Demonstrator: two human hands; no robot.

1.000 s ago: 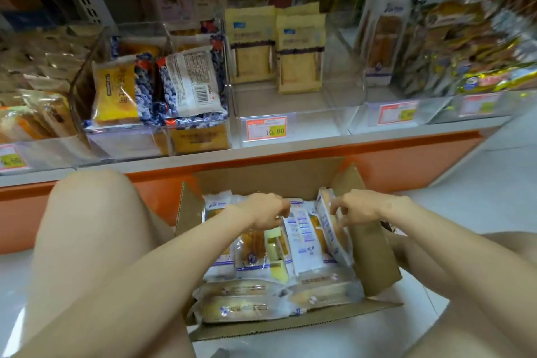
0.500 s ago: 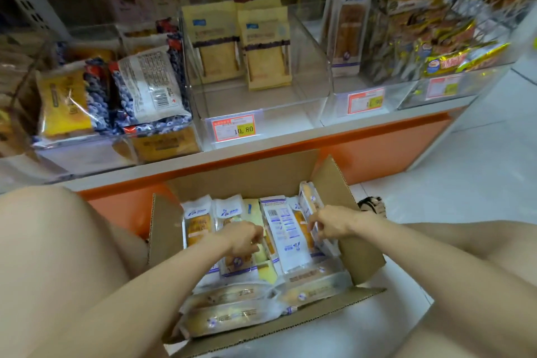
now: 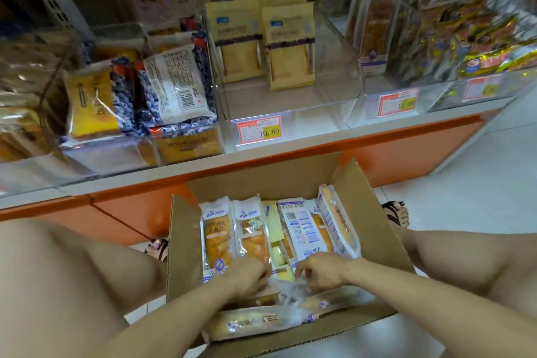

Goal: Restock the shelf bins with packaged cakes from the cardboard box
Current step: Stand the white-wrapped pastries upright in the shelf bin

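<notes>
both hands have come down from the tops of the upright packs (image 3: 218,238) to the near end of the cardboard box (image 3: 377,227); the view has shifted with them.

- left hand (image 3: 250,276): fingers curled down among the packs, tips hidden. cannot tell whether its grip is closed on one.
- right hand (image 3: 319,273): grip narrow, pinching the crinkled clear wrap of one of the flat packs (image 3: 255,324) that lie across the near side of the box.
- box stands on the floor between the knees, just below the shelf (image 3: 203,166), flaps open. a row of cakes stands on end at the far side, more lie flat near the front. looks close to full.
- no pack is lifted clear of the box.
- middle bin (image 3: 276,104): two tan packs at the back, front part bare, price tag (image 3: 258,131) on its face.
- right-hand bin (image 3: 406,83): one tall pack (image 3: 374,17) in the same white-and-blue wrap as the box stock, so probably the target.

judgement: early stage. picking from the box is under way, and almost all the transfer to the bins is left.
</notes>
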